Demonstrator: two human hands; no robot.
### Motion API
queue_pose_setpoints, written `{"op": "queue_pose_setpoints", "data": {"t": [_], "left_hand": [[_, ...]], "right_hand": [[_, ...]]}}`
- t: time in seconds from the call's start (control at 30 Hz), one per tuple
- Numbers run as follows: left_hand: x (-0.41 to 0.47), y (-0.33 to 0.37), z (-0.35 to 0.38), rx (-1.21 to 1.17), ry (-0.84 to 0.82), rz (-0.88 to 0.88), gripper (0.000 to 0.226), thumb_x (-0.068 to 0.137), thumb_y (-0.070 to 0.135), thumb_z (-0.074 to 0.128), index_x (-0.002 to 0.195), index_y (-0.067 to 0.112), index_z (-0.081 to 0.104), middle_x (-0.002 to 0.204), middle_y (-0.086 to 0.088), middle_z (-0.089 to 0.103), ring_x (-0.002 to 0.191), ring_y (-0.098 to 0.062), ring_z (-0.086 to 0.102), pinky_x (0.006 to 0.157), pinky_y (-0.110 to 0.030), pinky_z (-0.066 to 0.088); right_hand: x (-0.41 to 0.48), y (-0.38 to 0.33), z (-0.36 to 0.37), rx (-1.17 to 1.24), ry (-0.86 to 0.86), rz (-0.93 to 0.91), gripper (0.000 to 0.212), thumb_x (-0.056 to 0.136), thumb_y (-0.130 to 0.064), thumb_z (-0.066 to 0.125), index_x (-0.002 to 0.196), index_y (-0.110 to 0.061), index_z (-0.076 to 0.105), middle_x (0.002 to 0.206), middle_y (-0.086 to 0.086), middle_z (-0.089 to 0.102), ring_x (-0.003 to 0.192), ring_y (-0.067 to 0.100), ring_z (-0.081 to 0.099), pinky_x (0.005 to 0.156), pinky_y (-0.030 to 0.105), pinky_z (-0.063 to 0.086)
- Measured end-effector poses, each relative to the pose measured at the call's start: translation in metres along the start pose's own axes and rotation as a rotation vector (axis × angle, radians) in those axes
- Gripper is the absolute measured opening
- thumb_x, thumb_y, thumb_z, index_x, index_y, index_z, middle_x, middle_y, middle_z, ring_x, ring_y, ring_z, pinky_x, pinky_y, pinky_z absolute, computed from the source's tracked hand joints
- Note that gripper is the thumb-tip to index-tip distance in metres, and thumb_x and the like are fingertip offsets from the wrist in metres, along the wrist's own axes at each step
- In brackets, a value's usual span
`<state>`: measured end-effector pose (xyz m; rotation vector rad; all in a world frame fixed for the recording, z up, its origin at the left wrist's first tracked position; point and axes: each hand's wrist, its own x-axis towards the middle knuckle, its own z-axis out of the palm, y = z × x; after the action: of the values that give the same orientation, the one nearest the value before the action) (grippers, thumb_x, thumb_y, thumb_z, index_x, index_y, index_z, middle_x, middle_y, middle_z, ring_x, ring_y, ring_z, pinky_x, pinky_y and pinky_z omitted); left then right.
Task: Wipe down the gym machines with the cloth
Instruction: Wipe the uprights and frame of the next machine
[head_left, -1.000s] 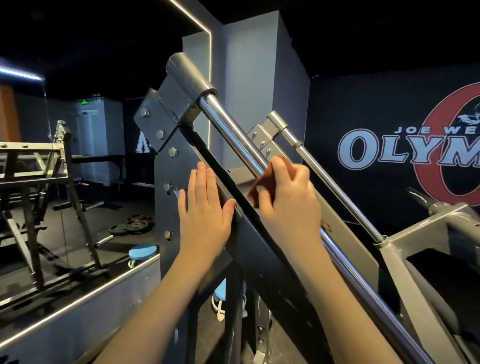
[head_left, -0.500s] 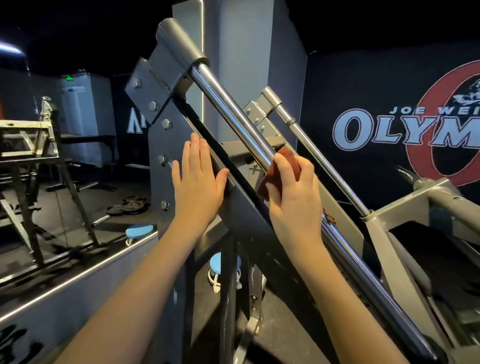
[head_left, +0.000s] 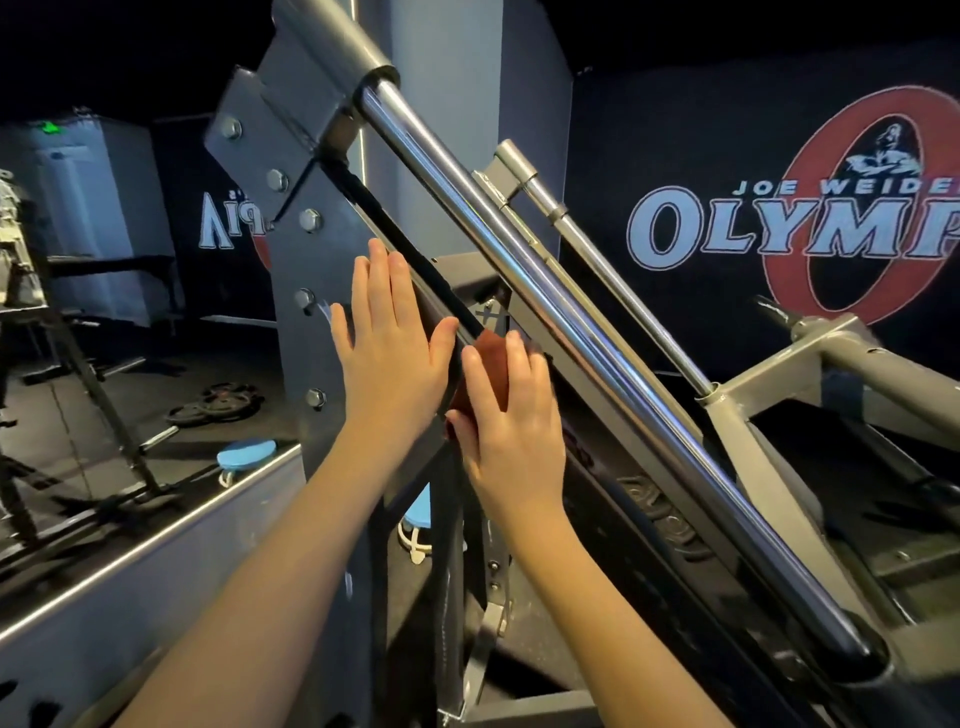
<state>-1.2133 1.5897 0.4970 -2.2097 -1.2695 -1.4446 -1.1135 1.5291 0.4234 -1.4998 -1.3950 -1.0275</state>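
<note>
A grey gym machine fills the middle of the head view, with a slanted chrome guide rail (head_left: 545, 291) running from upper left to lower right above a dark sloped frame (head_left: 395, 244). My left hand (head_left: 387, 353) lies flat, fingers straight, on the grey bolted side plate (head_left: 306, 270). Just right of it, my right hand (head_left: 511, 421) holds a reddish-brown cloth (head_left: 488, 364) against the dark frame below the rail; its fingers curl over the cloth's top edge. Most of the cloth is hidden under the hand.
A second thinner rail (head_left: 613, 291) runs parallel behind, joining a grey sled frame (head_left: 789, 374) at right. A mirror wall (head_left: 104, 291) at left reflects racks and weight plates (head_left: 218, 402). Blue round stools (head_left: 247, 452) stand on the floor below.
My right hand slid the cloth off the chrome rail, down and left onto the dark frame, close beside my left hand. The view moved nearer and tilted; my left hand stayed flat on the plate.
</note>
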Motion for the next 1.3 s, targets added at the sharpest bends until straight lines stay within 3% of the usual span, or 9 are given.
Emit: {"op": "queue_pose_setpoints", "data": {"t": [0.07,0.23,0.4,0.53,0.7,0.97,1.03,1.13,1.3], "left_hand": [[-0.001,-0.002,-0.001,-0.008,-0.003,0.021,0.076,0.098,0.047,0.038,0.155,0.012,0.002,0.164,-0.006,-0.002,0.15,-0.023,-0.002,0.118,-0.05,0.003],[-0.001,-0.01,-0.001,-0.006,-0.014,0.082,0.08,0.096,0.049,0.039,0.155,0.012,0.0,0.164,-0.006,-0.003,0.15,-0.023,-0.004,0.119,-0.05,0.002],[0.001,-0.013,0.005,0.016,0.017,0.105,0.08,0.095,0.053,0.032,0.155,0.008,0.004,0.163,-0.012,0.002,0.15,-0.028,0.002,0.118,-0.052,0.007],[0.001,-0.015,0.006,0.019,0.028,0.114,0.08,0.093,0.057,0.023,0.155,0.009,0.004,0.163,-0.012,0.003,0.15,-0.029,0.002,0.118,-0.051,0.005],[0.001,-0.014,0.002,-0.021,0.007,0.117,0.081,0.097,0.049,0.041,0.155,0.01,0.001,0.163,-0.009,-0.002,0.15,-0.027,-0.002,0.12,-0.046,0.002],[0.0,-0.011,-0.001,0.009,-0.016,0.103,0.082,0.097,0.05,0.042,0.154,0.008,0.0,0.163,-0.012,-0.002,0.15,-0.028,-0.002,0.12,-0.045,0.004],[-0.001,-0.01,-0.002,0.017,-0.019,0.096,0.082,0.097,0.049,0.042,0.154,0.009,0.0,0.163,-0.012,-0.002,0.15,-0.028,-0.002,0.12,-0.045,0.005],[-0.002,-0.006,-0.003,0.012,-0.007,0.08,0.08,0.098,0.046,0.043,0.155,0.008,0.0,0.163,-0.011,-0.003,0.15,-0.028,-0.002,0.12,-0.045,0.005],[-0.003,-0.007,0.003,0.005,-0.006,0.08,0.078,0.099,0.045,0.038,0.154,0.008,-0.002,0.163,-0.011,-0.005,0.15,-0.028,-0.005,0.12,-0.046,0.002]], "right_hand": [[-0.019,0.01,-0.002,-0.06,0.003,-0.076,0.053,0.094,-0.033,0.046,0.144,-0.019,0.034,0.148,0.016,0.029,0.137,0.038,0.029,0.104,0.046,0.028],[-0.078,0.034,-0.008,-0.233,0.013,-0.111,0.075,0.078,-0.016,0.075,0.142,-0.017,0.037,0.148,0.017,0.03,0.138,0.04,0.028,0.11,0.058,0.018],[-0.037,0.002,0.009,-0.206,0.067,-0.081,0.073,0.083,-0.014,0.068,0.146,-0.018,0.032,0.152,0.016,0.025,0.142,0.039,0.021,0.115,0.053,0.013],[-0.031,0.006,0.003,-0.212,0.013,-0.106,0.069,0.086,-0.019,0.07,0.146,-0.019,0.035,0.153,0.016,0.032,0.142,0.038,0.026,0.114,0.052,0.02],[-0.09,0.034,-0.018,-0.239,-0.023,-0.058,0.06,0.084,-0.018,0.063,0.14,-0.019,0.041,0.15,0.014,0.034,0.135,0.043,0.037,0.108,0.057,0.028],[-0.036,-0.007,-0.002,-0.19,-0.018,-0.085,0.067,0.076,-0.015,0.076,0.138,-0.017,0.052,0.149,0.016,0.041,0.14,0.039,0.029,0.112,0.054,0.021],[-0.039,0.001,-0.01,-0.19,-0.063,-0.108,0.058,0.082,-0.018,0.068,0.138,-0.018,0.052,0.148,0.015,0.043,0.139,0.038,0.033,0.112,0.052,0.022],[-0.071,0.029,-0.028,-0.153,-0.036,-0.041,0.038,0.093,-0.023,0.053,0.129,-0.015,0.061,0.139,0.016,0.053,0.13,0.038,0.045,0.105,0.049,0.035],[-0.109,0.041,-0.039,-0.177,0.03,0.064,0.035,0.091,-0.02,0.056,0.126,-0.014,0.056,0.127,0.019,0.061,0.118,0.041,0.057,0.095,0.049,0.043]]}}
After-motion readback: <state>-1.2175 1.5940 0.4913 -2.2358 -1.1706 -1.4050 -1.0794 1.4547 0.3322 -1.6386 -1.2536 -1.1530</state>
